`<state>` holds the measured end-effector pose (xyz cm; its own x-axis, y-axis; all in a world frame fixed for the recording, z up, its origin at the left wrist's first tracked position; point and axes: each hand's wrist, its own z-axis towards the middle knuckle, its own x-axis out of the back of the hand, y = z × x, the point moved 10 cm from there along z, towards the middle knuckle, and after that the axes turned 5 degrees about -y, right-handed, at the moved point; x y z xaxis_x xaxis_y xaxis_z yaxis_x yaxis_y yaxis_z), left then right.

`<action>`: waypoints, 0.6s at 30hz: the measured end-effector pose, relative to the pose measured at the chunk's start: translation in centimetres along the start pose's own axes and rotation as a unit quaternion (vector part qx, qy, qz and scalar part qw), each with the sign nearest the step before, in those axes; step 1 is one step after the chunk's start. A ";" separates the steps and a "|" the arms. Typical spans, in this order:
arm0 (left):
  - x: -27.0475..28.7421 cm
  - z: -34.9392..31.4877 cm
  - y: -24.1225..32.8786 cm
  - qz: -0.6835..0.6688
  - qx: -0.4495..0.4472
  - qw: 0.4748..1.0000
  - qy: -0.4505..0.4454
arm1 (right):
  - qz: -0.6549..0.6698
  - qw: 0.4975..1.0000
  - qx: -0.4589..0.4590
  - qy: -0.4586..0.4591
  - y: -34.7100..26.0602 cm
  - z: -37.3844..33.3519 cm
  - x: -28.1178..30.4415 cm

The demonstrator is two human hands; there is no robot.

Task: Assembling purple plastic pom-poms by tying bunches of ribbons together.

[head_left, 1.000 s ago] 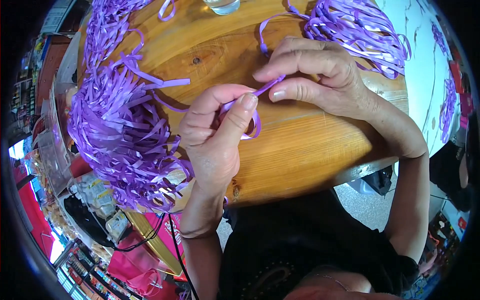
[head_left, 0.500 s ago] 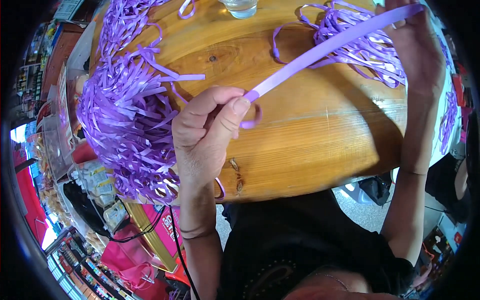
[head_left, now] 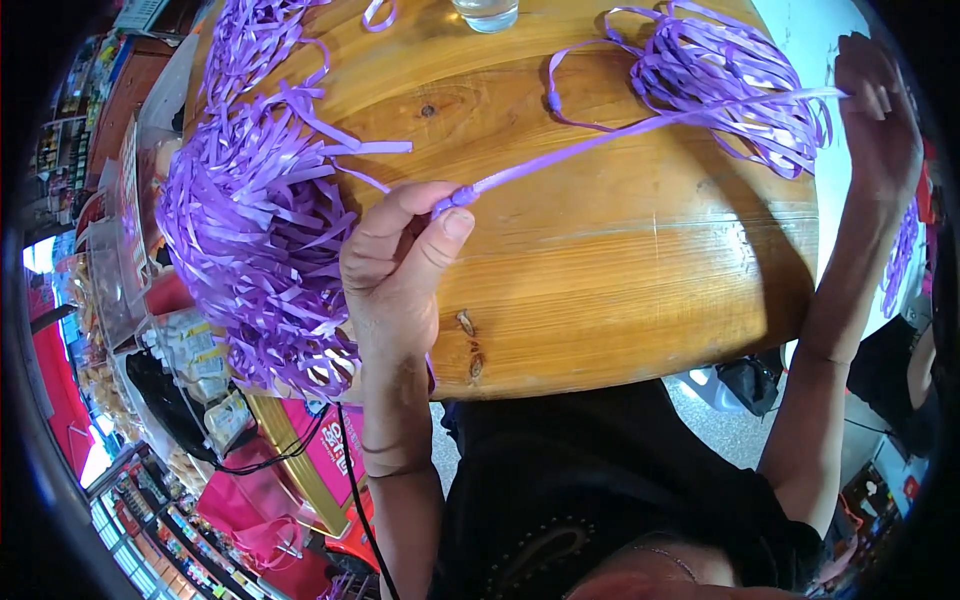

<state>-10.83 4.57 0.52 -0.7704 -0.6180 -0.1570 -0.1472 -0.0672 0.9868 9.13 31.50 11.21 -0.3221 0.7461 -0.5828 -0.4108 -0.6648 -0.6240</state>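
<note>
A purple ribbon [head_left: 590, 143] is stretched taut across the wooden table between my two hands. My left hand [head_left: 400, 250] pinches it by a small knot between thumb and forefinger, near the big heap of loose purple ribbons [head_left: 260, 240]. Out past the table's right side, my right hand [head_left: 880, 120] grips the other end with fingers curled; the exact grip is partly hidden. Beneath the stretched ribbon, at the far right, lies a looped bundle of purple ribbon [head_left: 720, 75] with a small knot on its trailing strand.
A clear glass [head_left: 487, 12] stands at the far edge of the wooden table [head_left: 600, 300]. Clear plastic containers [head_left: 190, 355] crowd the left side, beside a pink and gold box [head_left: 310, 440]. More purple ribbon [head_left: 900, 255] hangs over a white surface at the right.
My right hand has moved outward to the right and slightly down, drawing the ribbon tight and narrow. A knot now shows at my left fingertips, where a flat fold was before.
</note>
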 end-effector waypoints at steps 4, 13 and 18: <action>-1.9 -0.4 -1.1 0.011 0.018 0.999 -0.041 | -0.530 0.745 0.099 0.393 2.2 -3.5 0.8; -5.9 -1.1 -0.6 0.107 0.005 0.981 -0.161 | -0.782 0.612 0.033 -0.112 15.9 3.4 -9.8; -6.3 -1.6 -1.3 0.020 0.013 0.983 -0.184 | -0.777 0.611 0.103 -0.108 15.9 2.6 -10.6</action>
<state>-4.79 7.33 0.33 -0.9474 -0.2944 -0.1255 -0.1234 -0.0256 0.9920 3.82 13.13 8.79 0.4980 0.4721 0.7274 -0.4556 0.8562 -0.2438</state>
